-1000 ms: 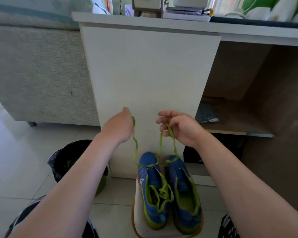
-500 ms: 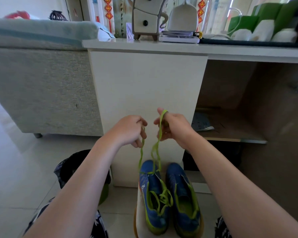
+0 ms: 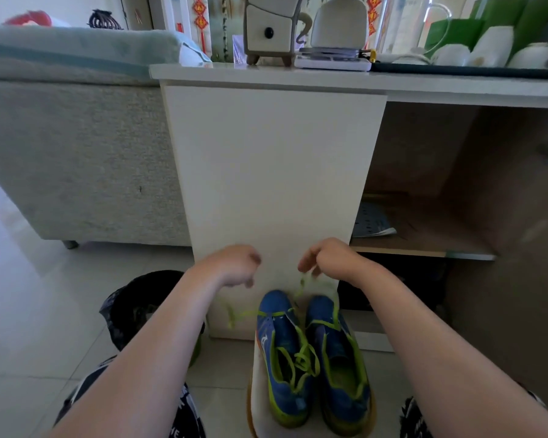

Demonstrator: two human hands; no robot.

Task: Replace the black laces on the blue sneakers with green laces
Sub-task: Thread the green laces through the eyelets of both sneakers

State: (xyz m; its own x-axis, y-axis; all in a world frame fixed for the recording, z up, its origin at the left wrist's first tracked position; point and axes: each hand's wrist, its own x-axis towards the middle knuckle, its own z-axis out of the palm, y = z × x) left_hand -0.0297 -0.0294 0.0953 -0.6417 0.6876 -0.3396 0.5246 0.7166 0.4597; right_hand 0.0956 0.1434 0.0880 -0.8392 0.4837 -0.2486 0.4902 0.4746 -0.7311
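hands lowered and parted, one lace end now loose

both hands have dropped from where they met half a second ago and moved apart. the lace end that rose toward the left hand now trails sideways off the toes.

nearest, two bare forearms reach forward from the bottom corners. between them the blue sneakers (image 3: 279, 339) stand side by side on a low white stand (image 3: 260, 393), heels toward the person and toes pointing away, so their long axis runs straight ahead. both show green lacing, and no black lace is in view.

just past the toes and above them, the left hand (image 3: 234, 267) is blurred with its fingers curled under. no lace reaches it, and i cannot tell whether it holds anything. the right hand (image 3: 332, 259) pinches the green lace (image 3: 301, 283), which climbs from the toe end. which sneaker it feeds is unclear.

the loose end lies below and left of the left hand, so that hand is likely better placed to pick it up.

farther off are a black bin (image 3: 146, 298), a white cabinet panel (image 3: 266, 184) and a cluttered tabletop (image 3: 266, 74).
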